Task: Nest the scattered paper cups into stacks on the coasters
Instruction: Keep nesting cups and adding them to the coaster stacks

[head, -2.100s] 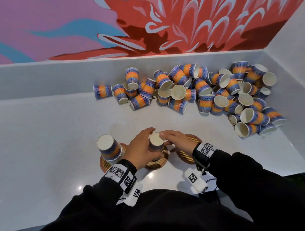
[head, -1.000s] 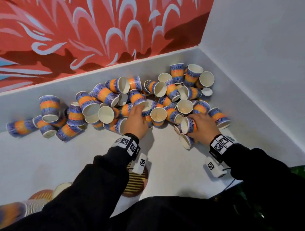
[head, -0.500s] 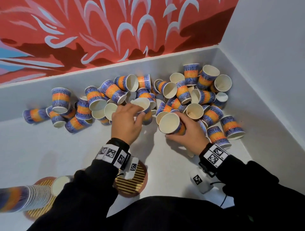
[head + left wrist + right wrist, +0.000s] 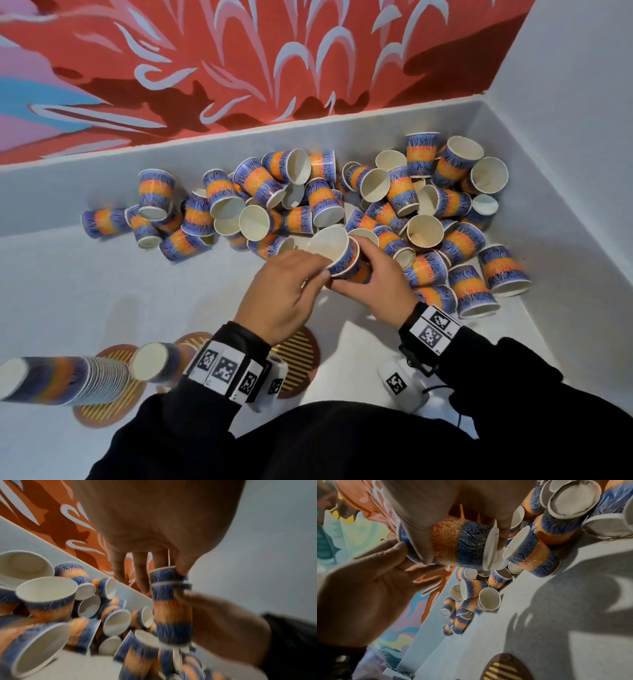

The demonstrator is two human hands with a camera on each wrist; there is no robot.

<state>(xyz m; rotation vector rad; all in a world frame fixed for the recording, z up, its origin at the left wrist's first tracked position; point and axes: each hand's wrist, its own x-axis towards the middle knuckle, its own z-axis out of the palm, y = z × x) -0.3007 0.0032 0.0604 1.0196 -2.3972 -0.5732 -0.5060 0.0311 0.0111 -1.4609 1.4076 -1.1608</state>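
Note:
My left hand [image 4: 317, 265] pinches the rim of a blue-and-orange paper cup [image 4: 167, 574] that sits partly inside a second cup [image 4: 172, 615]. My right hand [image 4: 359, 270] grips that outer cup [image 4: 453, 543] round its side. Both hands meet just in front of the loose pile of cups [image 4: 376, 205] against the back wall. Near my body lie round striped coasters. The left coaster [image 4: 102, 411] bears a tall stack [image 4: 58, 380]. On the middle coaster [image 4: 191, 341] stands a short stack [image 4: 154, 363]. The right coaster [image 4: 298, 356] is bare.
The white counter [image 4: 102, 291] ends at a raised back ledge [image 4: 68, 185] under a red mural. A white side wall [image 4: 565, 222] closes the right. Cups lie scattered from the left of the ledge into the right corner.
Half a second ago each hand held its own cup, apart. The hands have come together and the left hand's cup now sits in the right hand's cup.

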